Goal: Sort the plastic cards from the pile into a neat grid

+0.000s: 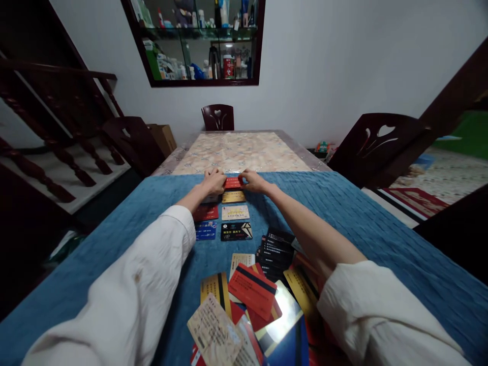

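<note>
At the far end of the blue cloth, a red card (233, 183) lies between my hands. My left hand (214, 182) pinches its left end, and the fingers of my right hand (251, 180) are closed at its right end. Nearer to me in the same column come a gold card (234, 196), a pale card (235, 212) and a black VIP card (236, 232). Left of these lie a dark red card (206, 212) and a blue card (206, 231); my left hand and arm partly cover that column.
A loose heap of cards, with a red-orange card (252, 291) on top, spreads between my forearms. Behind it sits a stack of black cards (275, 251). The blue cloth (152, 203) covers the near part of the table (244, 147). Dark wooden chairs (375, 142) stand around.
</note>
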Motion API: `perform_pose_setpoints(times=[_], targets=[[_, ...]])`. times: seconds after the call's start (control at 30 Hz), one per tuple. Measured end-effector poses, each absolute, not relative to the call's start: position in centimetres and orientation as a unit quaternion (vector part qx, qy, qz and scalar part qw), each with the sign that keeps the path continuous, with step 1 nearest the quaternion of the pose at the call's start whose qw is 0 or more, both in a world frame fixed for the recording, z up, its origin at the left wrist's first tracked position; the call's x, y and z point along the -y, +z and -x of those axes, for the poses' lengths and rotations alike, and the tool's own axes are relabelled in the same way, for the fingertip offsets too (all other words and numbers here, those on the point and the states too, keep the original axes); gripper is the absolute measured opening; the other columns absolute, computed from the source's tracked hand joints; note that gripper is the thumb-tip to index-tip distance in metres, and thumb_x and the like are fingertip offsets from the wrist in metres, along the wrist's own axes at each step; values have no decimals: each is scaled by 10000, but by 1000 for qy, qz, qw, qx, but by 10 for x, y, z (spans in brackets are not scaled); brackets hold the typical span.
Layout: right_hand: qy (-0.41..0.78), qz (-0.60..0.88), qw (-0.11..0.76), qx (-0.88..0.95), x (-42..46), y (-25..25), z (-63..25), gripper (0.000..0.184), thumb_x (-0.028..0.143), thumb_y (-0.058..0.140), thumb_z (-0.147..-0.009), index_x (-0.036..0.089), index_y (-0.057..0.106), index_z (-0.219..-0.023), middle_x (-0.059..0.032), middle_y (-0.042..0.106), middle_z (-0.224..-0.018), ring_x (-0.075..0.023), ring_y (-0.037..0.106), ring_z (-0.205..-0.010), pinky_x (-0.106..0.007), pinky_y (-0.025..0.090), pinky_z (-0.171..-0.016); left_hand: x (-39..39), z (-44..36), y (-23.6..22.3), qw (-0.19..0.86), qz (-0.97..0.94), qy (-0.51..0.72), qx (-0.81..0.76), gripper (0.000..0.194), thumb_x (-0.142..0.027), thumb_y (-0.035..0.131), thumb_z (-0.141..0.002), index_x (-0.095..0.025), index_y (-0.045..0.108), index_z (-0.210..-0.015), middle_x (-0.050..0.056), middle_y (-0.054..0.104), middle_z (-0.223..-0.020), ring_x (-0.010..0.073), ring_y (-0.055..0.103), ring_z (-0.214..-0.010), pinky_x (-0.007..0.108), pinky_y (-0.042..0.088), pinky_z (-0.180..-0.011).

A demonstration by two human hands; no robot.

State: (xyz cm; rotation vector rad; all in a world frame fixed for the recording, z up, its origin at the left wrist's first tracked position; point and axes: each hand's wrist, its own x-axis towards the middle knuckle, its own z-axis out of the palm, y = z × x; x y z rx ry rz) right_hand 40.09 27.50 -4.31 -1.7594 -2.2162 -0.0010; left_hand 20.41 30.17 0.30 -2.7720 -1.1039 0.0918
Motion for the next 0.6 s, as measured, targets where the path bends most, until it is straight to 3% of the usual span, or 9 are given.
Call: perform_pose_setpoints(times=[0.33, 0.6], targets=[[22, 631, 147, 762, -273, -52, -399, 312, 185, 674, -794, 181, 727, -1102, -85, 689, -1151, -186, 629, -1018, -244, 449, -890, -317, -206, -12, 68, 928, 32, 365, 238, -157, 569, -704, -203, 695, -901, 141, 654, -1169, 369, 461, -1247, 572, 421, -978], [22, 641, 136, 755, -266, -49, -397, 319, 219, 637, -839, 175, 732, -1140, -86, 713, -1089, -179, 628, -973, -233, 440, -847, -320, -208, -12, 45, 929, 37, 365, 141, -130, 602, -700, -206, 667, -800, 102, 701, -1046, 334, 468, -1239, 553, 396, -1015]])
